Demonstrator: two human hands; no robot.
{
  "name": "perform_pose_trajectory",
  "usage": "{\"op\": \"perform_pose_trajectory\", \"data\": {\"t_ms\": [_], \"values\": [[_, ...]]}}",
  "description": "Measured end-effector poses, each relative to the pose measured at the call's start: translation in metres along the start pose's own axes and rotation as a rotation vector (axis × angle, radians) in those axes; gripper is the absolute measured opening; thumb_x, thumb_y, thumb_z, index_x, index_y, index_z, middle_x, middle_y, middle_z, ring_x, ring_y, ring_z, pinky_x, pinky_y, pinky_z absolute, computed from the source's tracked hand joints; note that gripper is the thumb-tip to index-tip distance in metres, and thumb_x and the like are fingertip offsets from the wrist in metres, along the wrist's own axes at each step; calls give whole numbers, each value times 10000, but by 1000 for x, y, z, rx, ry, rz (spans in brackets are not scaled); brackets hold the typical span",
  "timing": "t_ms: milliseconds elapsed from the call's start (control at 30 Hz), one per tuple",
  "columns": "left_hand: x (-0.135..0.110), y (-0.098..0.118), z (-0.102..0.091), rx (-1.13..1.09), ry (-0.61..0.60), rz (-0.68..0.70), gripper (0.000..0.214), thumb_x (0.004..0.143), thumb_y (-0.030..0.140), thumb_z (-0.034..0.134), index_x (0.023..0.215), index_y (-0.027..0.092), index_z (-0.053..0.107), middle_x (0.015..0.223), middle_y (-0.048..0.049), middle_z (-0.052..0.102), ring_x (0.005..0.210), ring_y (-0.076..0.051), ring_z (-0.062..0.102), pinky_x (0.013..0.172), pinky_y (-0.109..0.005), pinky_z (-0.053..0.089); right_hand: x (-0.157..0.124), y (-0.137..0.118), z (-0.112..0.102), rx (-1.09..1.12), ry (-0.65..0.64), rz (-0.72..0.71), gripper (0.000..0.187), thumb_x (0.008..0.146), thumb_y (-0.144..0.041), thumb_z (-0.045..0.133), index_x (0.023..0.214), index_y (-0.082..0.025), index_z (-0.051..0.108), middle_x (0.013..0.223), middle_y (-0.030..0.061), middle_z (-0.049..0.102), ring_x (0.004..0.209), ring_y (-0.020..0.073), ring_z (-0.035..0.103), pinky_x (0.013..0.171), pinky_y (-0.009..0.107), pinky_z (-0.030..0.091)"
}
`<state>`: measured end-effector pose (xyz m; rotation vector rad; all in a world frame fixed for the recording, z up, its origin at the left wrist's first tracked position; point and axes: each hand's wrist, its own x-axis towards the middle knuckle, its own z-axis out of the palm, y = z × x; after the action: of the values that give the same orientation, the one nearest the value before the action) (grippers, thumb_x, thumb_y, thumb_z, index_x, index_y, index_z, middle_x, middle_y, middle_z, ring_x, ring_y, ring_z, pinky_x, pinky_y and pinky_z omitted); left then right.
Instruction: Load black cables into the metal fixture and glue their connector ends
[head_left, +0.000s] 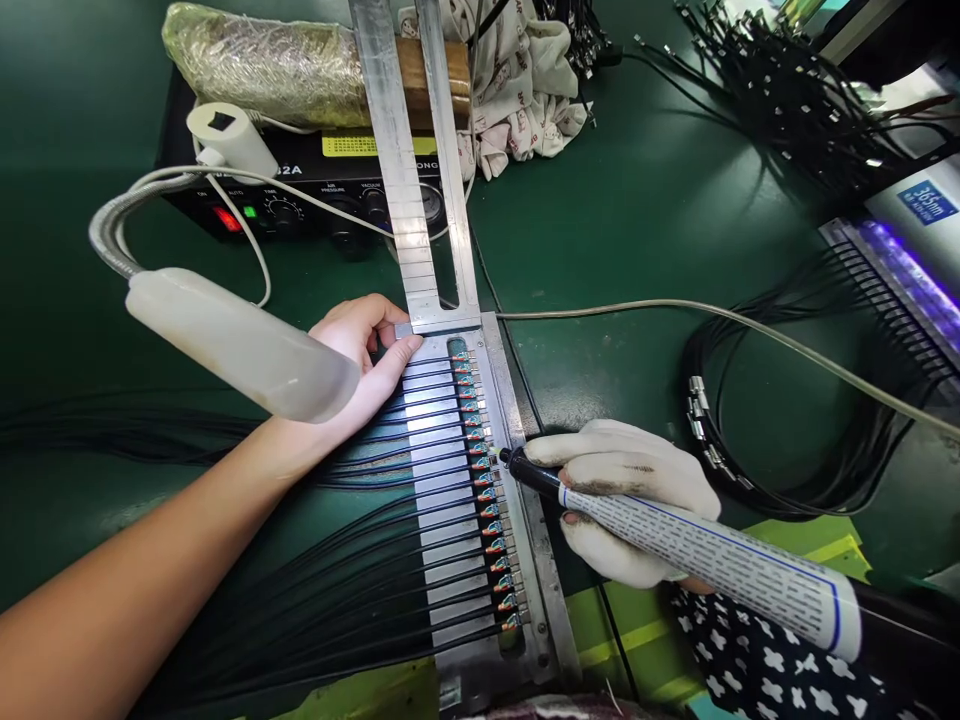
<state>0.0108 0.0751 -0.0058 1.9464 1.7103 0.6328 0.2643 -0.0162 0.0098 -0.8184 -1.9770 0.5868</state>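
Observation:
My left hand [367, 345] is bare and pinches the upper left edge of a long metal jig [450, 505], thumb on top. Thin black cables [360, 530] lie side by side across the jig, and small connector ends with coloured wires [491, 525] line its slot. In a stained white glove, my right hand [637, 490] is closed round a long tube with a black nozzle and printed white label [712, 560]. Its nozzle points at the middle of the connector row; whether it touches one is unclear. A pale lamp head [240, 345] partly hides my left hand and wrist.
Behind stands a black control box [300, 190] with a plastic-wrapped roll [262, 65] on top. A slotted metal bar [405, 160] extends from the jig. Coiled black cables [697, 440] and a violet-lit lamp unit [915, 270] are at right. A pale cord [660, 303] crosses the green table.

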Motion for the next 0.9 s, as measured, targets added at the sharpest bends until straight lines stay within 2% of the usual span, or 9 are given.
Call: {"op": "perform_pose_trajectory", "data": {"t_ms": [167,500,667,900], "values": [[0,0,0,-7,7,-5,168,829,356,577,882,200,608,762,9,548,730,-157,493,706,-306,406,-1,1,1,18,12,-1,75,835,-138,617,904,-167,631,881,106,781,837,206,767,617,314,551],[1,-1,2,-7,16,-7,157,819,354,584,869,207,606,748,16,544,719,-159,491,697,-305,393,1,-1,-2,-29,-43,-13,58,820,-148,580,853,-187,607,866,94,789,729,184,751,560,309,526],[0,1,0,-15,3,-14,157,827,352,588,865,201,603,752,16,539,706,-149,482,690,-300,395,0,-2,-1,-26,-28,-28,76,793,-142,606,851,-190,603,854,86,784,733,195,751,563,310,536],[0,1,0,-18,-4,-20,166,834,364,583,866,202,597,769,4,544,711,-156,483,679,-308,396,2,-2,-4,-38,-74,-30,56,791,-141,605,824,-186,595,840,91,782,739,199,755,565,311,537]]}}
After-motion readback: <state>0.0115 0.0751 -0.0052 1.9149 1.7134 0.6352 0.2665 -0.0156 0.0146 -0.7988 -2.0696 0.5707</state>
